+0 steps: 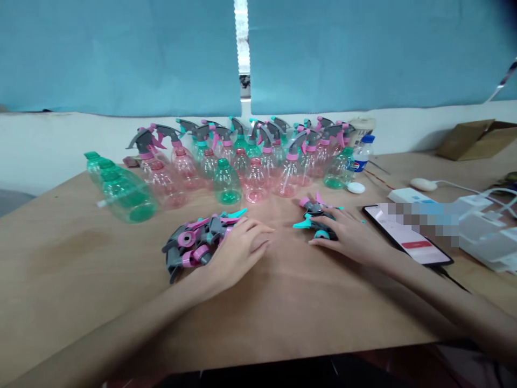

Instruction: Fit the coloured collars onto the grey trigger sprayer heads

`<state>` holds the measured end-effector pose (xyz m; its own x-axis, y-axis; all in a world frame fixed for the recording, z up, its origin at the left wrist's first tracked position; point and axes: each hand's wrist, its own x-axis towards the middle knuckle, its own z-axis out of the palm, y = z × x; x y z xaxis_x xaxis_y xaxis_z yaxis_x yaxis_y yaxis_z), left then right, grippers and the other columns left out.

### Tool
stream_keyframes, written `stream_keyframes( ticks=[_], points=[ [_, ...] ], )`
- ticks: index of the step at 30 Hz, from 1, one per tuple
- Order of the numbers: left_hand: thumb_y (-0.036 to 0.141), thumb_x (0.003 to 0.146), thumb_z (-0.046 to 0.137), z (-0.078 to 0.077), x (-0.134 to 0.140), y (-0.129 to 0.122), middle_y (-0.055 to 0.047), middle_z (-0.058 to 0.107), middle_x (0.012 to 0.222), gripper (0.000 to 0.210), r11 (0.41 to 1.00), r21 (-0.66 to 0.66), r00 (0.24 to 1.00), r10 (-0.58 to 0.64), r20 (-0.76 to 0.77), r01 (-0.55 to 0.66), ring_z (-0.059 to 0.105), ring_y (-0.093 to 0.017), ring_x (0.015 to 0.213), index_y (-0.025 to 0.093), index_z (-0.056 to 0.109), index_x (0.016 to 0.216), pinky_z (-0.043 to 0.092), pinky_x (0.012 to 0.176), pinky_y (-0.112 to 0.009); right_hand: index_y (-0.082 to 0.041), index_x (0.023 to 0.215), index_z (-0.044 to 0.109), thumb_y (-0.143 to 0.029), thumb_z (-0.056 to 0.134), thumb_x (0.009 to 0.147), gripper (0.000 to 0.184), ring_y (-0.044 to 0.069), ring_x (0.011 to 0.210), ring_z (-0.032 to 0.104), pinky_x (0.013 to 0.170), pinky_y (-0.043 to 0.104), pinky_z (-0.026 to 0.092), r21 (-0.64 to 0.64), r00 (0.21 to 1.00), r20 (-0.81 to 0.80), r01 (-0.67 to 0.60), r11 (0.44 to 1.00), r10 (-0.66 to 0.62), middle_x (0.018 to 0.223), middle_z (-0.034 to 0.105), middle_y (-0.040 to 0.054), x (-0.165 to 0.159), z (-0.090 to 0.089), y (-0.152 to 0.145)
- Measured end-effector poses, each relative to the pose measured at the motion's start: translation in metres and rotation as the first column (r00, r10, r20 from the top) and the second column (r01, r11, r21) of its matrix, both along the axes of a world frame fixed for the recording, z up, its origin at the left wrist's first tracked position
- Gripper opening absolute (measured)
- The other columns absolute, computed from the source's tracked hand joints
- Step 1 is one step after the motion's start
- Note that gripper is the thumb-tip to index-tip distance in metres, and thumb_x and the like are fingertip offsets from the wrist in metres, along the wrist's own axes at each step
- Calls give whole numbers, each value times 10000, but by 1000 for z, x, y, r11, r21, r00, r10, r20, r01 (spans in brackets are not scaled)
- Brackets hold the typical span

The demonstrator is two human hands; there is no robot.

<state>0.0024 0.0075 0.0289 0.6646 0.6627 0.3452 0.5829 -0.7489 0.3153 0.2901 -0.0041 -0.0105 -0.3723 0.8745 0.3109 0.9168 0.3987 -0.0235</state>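
My left hand (240, 250) rests at the right side of a pile of spray trigger heads (196, 242), grey with pink and turquoise parts. Its fingers are stretched out to the right, and nothing shows in its grasp. On the right, my right hand (349, 231) reaches over a smaller group of trigger heads (319, 218), its fingers apart and touching or just above them. Part of that group is hidden under the fingers. Behind both hands stand clear spray bottles without heads, among them a green bottle (226, 186) and a pink bottle (256, 186).
Several bottles with trigger heads (291, 167) fill the back. Tilted green bottles (127, 196) are at left. To the right are a phone (407, 237), a white round object (356, 187), a blue-capped bottle (361, 156), white cabled devices (480, 231) and a cardboard box (472, 143).
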Motion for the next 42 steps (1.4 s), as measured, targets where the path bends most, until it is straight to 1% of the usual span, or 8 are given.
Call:
stream_keyframes(
  ticks=[8, 14, 22, 27, 29, 32, 36, 42],
  points=[
    [121, 880, 516, -27, 67, 15, -66, 569, 1112, 254, 987, -72, 987, -150, -66, 145, 499, -224, 1090, 204, 566, 1115, 442, 932, -390, -311, 1256, 546, -444, 555, 862, 416, 310, 1235, 452, 1040, 570, 253, 17, 989, 63, -139, 990, 137, 1335, 494, 111, 28, 3, -16],
    [153, 881, 541, -32, 90, 19, -65, 581, 1004, 225, 986, -90, 988, -147, -53, 141, 550, -226, 974, 176, 560, 1103, 490, 828, -386, -392, 1150, 611, -381, 577, 866, 286, 296, 1201, 483, 1020, 625, 191, 20, 975, 49, -216, 976, 214, 1306, 528, 72, 30, 12, -9],
    [164, 907, 520, -33, 75, 17, -44, 627, 997, 127, 982, -132, 984, -117, 135, 135, 576, -194, 967, 184, 615, 988, 484, 860, -361, -345, 1114, 631, -331, 607, 851, 264, 284, 1206, 482, 1024, 612, 219, -27, 953, -104, -289, 957, 285, 1288, 544, 63, 6, 15, -12],
    [219, 930, 491, -20, 55, 2, -16, 643, 1042, 144, 960, -267, 957, 2, 290, 79, 612, -167, 931, 219, 607, 1016, 521, 804, -311, -257, 1091, 601, -320, 552, 891, 216, 250, 1186, 497, 1043, 554, 264, -59, 899, -355, -294, 954, 255, 1213, 587, 71, -13, 12, -13],
    [249, 925, 502, -16, 48, -7, -25, 626, 1090, 172, 934, -353, 933, 70, 352, 63, 627, -155, 896, 224, 584, 1075, 546, 744, -280, -240, 1091, 585, -331, 542, 895, 220, 238, 1142, 523, 1000, 501, 359, -87, 830, -520, -285, 954, 201, 1179, 593, 74, -23, 13, -13],
    [274, 891, 560, -15, 41, -16, -56, 598, 1119, 290, 899, -434, 895, 143, 423, 61, 635, -160, 870, 219, 532, 1174, 564, 705, -280, -223, 1087, 576, -337, 522, 905, 222, 207, 1042, 582, 904, 411, 478, -161, 632, -771, -313, 936, 79, 1112, 608, 68, -41, 15, -13],
    [310, 864, 600, -19, 35, -16, -58, 571, 1095, 339, 914, -406, 887, 167, 431, 25, 606, -189, 923, 246, 541, 1192, 552, 773, -339, -240, 1171, 561, -300, 551, 883, 295, 198, 1028, 607, 889, 400, 513, -195, 456, -890, -448, 873, 35, 1160, 610, 65, -66, 12, -14],
    [290, 846, 628, -21, 27, -7, -30, 575, 1063, 245, 937, -348, 897, 176, 406, -27, 587, -193, 928, 266, 620, 1089, 530, 795, -354, -271, 1254, 537, -191, 514, 881, 382, 207, 1091, 588, 896, 400, 517, -179, 538, -834, -482, 858, 127, 1220, 608, 50, -79, 12, -12]
  ],
)
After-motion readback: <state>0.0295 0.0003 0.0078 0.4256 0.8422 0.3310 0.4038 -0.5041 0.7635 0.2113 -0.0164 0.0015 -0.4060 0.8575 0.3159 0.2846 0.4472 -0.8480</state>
